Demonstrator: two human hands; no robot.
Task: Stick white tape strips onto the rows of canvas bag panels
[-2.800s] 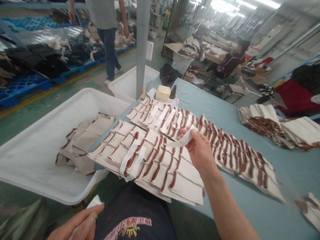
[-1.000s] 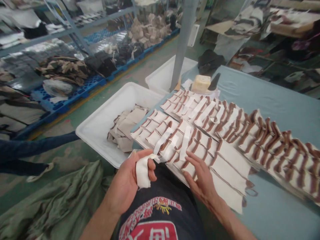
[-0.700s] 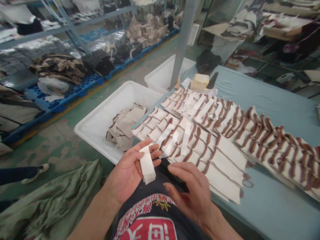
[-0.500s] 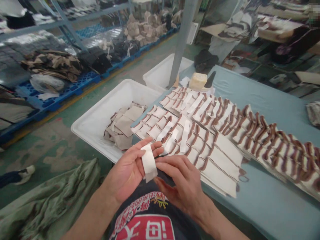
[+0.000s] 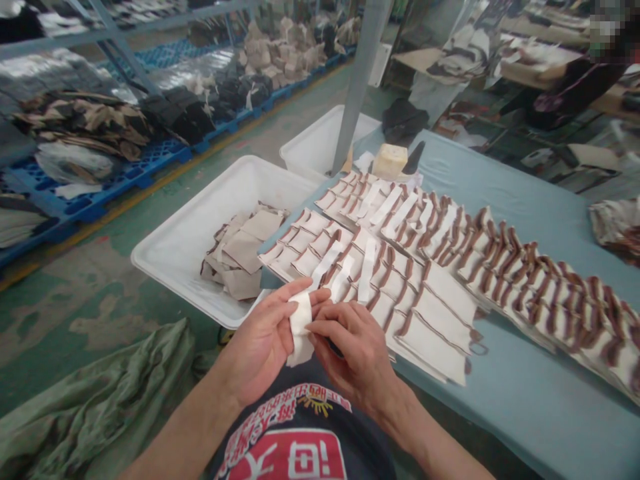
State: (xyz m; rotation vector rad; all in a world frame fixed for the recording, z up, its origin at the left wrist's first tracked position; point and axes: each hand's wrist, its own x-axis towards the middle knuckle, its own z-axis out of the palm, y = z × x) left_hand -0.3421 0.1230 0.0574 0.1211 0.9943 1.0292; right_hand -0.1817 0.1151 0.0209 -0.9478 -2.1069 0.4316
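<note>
My left hand point(image 5: 263, 343) holds a short white fabric strip point(image 5: 300, 328) between thumb and fingers, just off the table's near edge. My right hand point(image 5: 350, 353) meets it from the right, and its fingertips pinch the same strip. Right behind the hands lie overlapping rows of cream fabric pieces with brown trim point(image 5: 430, 267) spread on the blue table point(image 5: 520, 400). Three loose white strips point(image 5: 367, 270) lie across the nearest row.
A white bin point(image 5: 173, 243) left of the table holds a heap of cream pieces point(image 5: 240, 253); a second white bin point(image 5: 320, 140) stands behind it by a grey post point(image 5: 357, 80). Green cloth point(image 5: 95, 400) lies on the floor. A yellowish block point(image 5: 390, 160) sits at the table's far end.
My right hand left the fabric rows and came over to my left hand, where both now pinch the white strip. The view has shifted slightly.
</note>
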